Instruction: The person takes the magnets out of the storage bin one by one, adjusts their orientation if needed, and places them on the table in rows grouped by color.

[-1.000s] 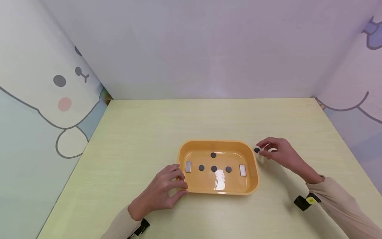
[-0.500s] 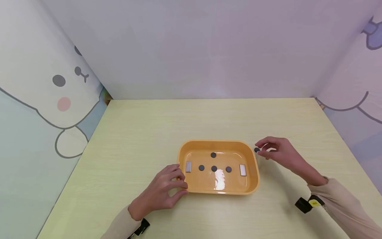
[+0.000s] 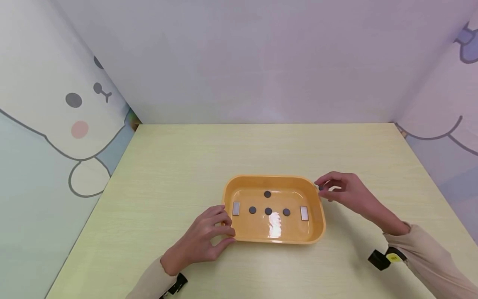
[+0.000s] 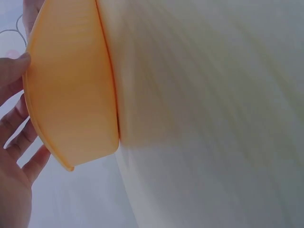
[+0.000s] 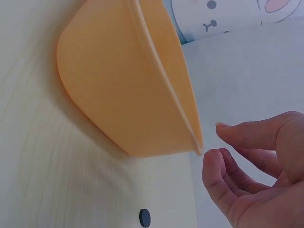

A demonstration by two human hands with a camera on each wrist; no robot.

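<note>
An orange plastic tray (image 3: pixel 269 240) with a raised rim stands on the table. My left hand (image 3: pixel 209 236) grips its rim at the near left corner, thumb outside and fingertips over the edge; the left wrist view shows the tray wall (image 4: pixel 71 95) beside them. My right hand (image 3: pixel 347 193) hovers at the tray's far right corner, its thumb and fingertips bent and apart. Between them, seen from above, shows a small black disc (image 3: pixel 320 188). In the right wrist view this black disc (image 5: pixel 145 218) lies on the table, below and apart from the fingers.
Inside the tray lie several black discs, one in the centre (image 3: pixel 268 211), and two silvery rectangular pieces, one at the left (image 3: pixel 236 208) and one at the right (image 3: pixel 304 213). A wall (image 3: pixel 261 62) rises behind the pale wooden table (image 3: pixel 179 153); printed panels flank it.
My right hand has shifted slightly left, closer to the tray rim and over the black disc. The left hand and the tray have hardly moved.
</note>
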